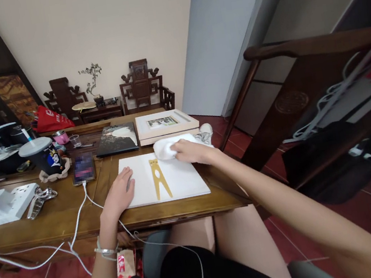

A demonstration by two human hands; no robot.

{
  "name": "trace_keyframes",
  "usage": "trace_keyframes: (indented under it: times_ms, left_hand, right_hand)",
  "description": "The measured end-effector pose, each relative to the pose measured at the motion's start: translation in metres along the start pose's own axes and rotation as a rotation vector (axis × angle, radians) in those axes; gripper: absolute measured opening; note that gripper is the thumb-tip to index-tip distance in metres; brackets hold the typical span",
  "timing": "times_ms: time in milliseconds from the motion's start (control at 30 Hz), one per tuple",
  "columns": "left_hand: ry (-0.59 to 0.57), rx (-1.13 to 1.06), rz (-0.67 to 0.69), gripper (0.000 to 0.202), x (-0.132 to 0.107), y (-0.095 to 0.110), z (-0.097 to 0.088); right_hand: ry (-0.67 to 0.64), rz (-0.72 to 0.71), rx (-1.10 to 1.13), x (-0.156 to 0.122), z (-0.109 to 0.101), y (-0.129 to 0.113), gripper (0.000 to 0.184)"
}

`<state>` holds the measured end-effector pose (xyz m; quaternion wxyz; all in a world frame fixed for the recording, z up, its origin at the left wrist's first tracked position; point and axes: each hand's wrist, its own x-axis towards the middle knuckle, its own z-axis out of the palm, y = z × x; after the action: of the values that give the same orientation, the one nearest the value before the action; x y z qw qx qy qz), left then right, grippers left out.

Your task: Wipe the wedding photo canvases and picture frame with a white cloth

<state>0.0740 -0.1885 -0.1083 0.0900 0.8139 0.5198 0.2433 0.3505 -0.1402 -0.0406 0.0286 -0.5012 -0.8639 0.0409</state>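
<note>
A white board [139, 180] lies flat near the table's front edge, with a yellow two-legged piece [158, 179] on it. My left hand [121, 187] rests on the board's left edge, its fingers stretched out and lying flat. At the board's far right corner, my right hand [187, 151] has its fingers closed on a bunched white cloth [165, 149]. The cloth touches the board's upper right part. Its far side meets the front of a pale picture frame [188, 123].
Left of the board are a phone [83, 169] on a white cable, a lidded cup [49, 154] and a power strip [21, 199]. A dark panel [116, 139] lies behind. A wooden chair [284, 51] stands close on the right.
</note>
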Motion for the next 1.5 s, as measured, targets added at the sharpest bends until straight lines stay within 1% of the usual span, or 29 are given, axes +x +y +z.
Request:
trace_keyframes:
  times_ms: [67, 133, 200, 267, 367, 467, 600, 667, 733, 800, 900, 967, 1133, 1200, 1267, 1333, 1367, 1433, 1500]
  left_hand:
    - [0.004, -0.007, 0.003, 0.049, 0.000, -0.001, 0.000]
    - [0.010, -0.012, 0.007, 0.048, 0.000, -0.001, 0.001]
    - [0.015, -0.016, 0.009, 0.047, -0.001, -0.002, 0.001]
    - [0.019, -0.020, 0.008, 0.047, -0.001, -0.002, 0.002]
    - [0.024, -0.029, 0.012, 0.046, -0.001, -0.002, 0.003]
    - [0.041, -0.038, 0.014, 0.045, -0.001, -0.002, 0.004]
    - [0.036, -0.033, 0.006, 0.045, -0.001, -0.002, 0.005]
    - [0.033, -0.034, 0.003, 0.046, -0.001, -0.003, 0.005]
    - [0.033, -0.034, 0.005, 0.046, -0.001, -0.003, 0.005]
    - [0.033, -0.028, 0.012, 0.045, -0.001, -0.003, 0.005]
    - [0.029, -0.013, 0.010, 0.046, -0.001, -0.002, 0.004]
    - [0.021, -0.007, 0.005, 0.048, -0.001, -0.002, 0.003]
    - [0.015, -0.013, 0.006, 0.048, 0.000, 0.000, 0.001]
    - [0.019, -0.021, 0.006, 0.048, -0.001, -0.001, 0.001]
    - [0.021, -0.025, 0.007, 0.048, -0.001, -0.001, 0.001]
    - [0.024, -0.023, 0.009, 0.048, -0.001, -0.002, 0.001]
    - [0.024, -0.022, 0.008, 0.048, 0.000, -0.002, 0.002]
    - [0.025, -0.022, 0.006, 0.048, 0.000, -0.002, 0.002]
    - [0.022, -0.024, 0.002, 0.050, -0.001, -0.002, 0.003]
  right_hand:
    - [0.004, 0.009, 0.007, 0.014, -0.003, 0.006, 0.015]
    - [0.002, 0.010, 0.010, 0.019, -0.004, 0.009, 0.016]
    - [-0.002, 0.004, 0.008, 0.017, -0.003, 0.006, 0.017]
    - [-0.005, -0.007, -0.001, 0.006, -0.001, 0.000, 0.018]
    - [-0.016, -0.040, -0.020, -0.026, 0.004, -0.017, 0.020]
    - [-0.023, -0.073, -0.027, -0.071, 0.009, -0.037, 0.022]
    - [0.036, -0.143, 0.051, -0.130, 0.015, -0.062, 0.023]
    - [0.051, -0.176, 0.093, -0.149, 0.017, -0.069, 0.025]
    - [0.058, -0.193, 0.113, -0.158, 0.018, -0.073, 0.026]
    - [0.058, -0.179, 0.123, -0.156, 0.018, -0.071, 0.026]
    - [0.051, -0.129, 0.104, -0.135, 0.018, -0.061, 0.024]
    - [0.048, -0.114, 0.064, -0.110, 0.019, -0.050, 0.023]
    - [0.055, -0.094, -0.053, -0.038, 0.023, -0.021, 0.024]
    - [0.062, -0.072, -0.093, -0.017, 0.025, -0.015, 0.024]
    - [0.068, -0.051, -0.115, -0.004, 0.027, -0.012, 0.025]
    - [0.066, -0.043, -0.122, -0.003, 0.028, -0.013, 0.025]
    - [0.066, -0.049, -0.118, -0.007, 0.029, -0.015, 0.025]
    - [0.071, -0.077, -0.101, -0.023, 0.030, -0.021, 0.024]
    - [0.084, -0.121, -0.068, -0.047, 0.031, -0.031, 0.025]
